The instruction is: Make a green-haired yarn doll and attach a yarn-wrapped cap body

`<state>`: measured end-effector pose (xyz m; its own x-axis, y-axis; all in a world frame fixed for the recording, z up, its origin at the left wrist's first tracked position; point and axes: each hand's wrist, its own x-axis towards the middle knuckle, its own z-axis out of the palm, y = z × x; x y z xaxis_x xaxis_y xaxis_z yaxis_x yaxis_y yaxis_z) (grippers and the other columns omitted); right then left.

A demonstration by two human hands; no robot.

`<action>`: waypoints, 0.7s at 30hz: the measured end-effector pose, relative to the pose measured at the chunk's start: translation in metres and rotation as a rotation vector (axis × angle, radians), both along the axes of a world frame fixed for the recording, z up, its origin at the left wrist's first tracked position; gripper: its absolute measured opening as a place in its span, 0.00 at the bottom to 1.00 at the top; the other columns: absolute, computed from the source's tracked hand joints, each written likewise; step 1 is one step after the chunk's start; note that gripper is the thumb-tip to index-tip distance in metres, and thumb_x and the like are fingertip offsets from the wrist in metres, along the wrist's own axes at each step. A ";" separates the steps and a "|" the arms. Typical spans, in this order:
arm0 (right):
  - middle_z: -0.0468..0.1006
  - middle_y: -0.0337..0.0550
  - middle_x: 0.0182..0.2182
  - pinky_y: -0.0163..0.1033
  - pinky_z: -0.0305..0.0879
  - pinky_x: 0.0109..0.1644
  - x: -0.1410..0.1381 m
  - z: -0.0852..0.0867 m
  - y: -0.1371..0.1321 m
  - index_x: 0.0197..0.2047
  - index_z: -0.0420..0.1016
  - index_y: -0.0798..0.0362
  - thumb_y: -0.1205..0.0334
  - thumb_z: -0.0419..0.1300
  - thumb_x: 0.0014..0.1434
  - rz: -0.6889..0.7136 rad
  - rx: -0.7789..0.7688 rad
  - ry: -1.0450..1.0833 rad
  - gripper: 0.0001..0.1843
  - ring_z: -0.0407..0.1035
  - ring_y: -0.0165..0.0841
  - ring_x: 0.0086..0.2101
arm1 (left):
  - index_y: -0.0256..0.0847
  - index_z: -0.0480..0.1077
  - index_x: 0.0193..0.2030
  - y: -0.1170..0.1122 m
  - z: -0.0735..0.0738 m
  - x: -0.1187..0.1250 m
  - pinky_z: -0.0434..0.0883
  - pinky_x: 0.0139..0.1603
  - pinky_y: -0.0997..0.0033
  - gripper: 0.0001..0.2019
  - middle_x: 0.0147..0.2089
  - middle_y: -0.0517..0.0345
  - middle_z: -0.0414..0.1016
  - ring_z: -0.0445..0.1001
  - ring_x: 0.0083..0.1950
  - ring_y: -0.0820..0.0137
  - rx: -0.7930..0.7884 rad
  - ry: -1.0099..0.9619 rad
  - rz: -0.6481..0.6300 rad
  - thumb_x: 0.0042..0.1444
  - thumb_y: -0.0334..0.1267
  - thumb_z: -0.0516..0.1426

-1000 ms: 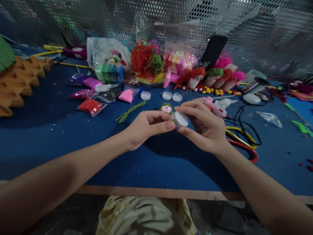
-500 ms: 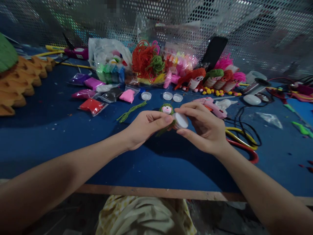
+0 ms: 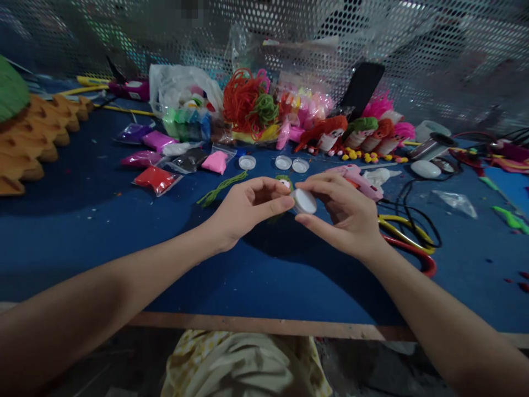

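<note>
Between my hands, above the blue table, is a small round white plastic lid (image 3: 305, 202) with a clear-looking rim, tilted with its flat face toward me. My left hand (image 3: 254, 212) pinches its left edge between thumb and fingers. Curled around the other side, my right hand (image 3: 345, 212) grips it with fingertips above and thumb below. Just behind my left fingertips shows a small doll's head (image 3: 284, 182) with green yarn hair and a white face; the doll's body is mostly hidden. A bundle of green yarn strands (image 3: 221, 189) lies left of the doll.
Three similar round lids (image 3: 283, 162) lie behind my hands. Clay packets (image 3: 155, 180) are at left, near an egg tray (image 3: 37, 135). Yarn (image 3: 248, 102) and finished dolls (image 3: 330, 134) line the back. At right lie a pink glue gun (image 3: 359, 182) and red-and-yellow handles (image 3: 413, 251).
My left hand has shifted slightly up and now covers more of the green-haired doll. The lid has turned a little and moved slightly left in my fingers.
</note>
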<state>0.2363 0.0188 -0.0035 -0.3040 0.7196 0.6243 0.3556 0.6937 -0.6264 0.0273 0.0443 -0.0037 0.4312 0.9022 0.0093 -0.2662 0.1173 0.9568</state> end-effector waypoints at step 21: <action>0.80 0.45 0.43 0.45 0.74 0.45 0.002 -0.001 0.002 0.51 0.81 0.45 0.56 0.73 0.56 -0.037 -0.068 -0.011 0.19 0.75 0.38 0.43 | 0.37 0.81 0.34 -0.001 0.001 -0.001 0.73 0.48 0.68 0.15 0.37 0.56 0.83 0.77 0.40 0.69 0.119 0.141 0.084 0.45 0.45 0.74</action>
<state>0.2379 0.0206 -0.0049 -0.2831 0.7712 0.5702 0.3871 0.6358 -0.6677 0.0262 0.0432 -0.0030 0.3594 0.9310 0.0631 -0.1323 -0.0161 0.9911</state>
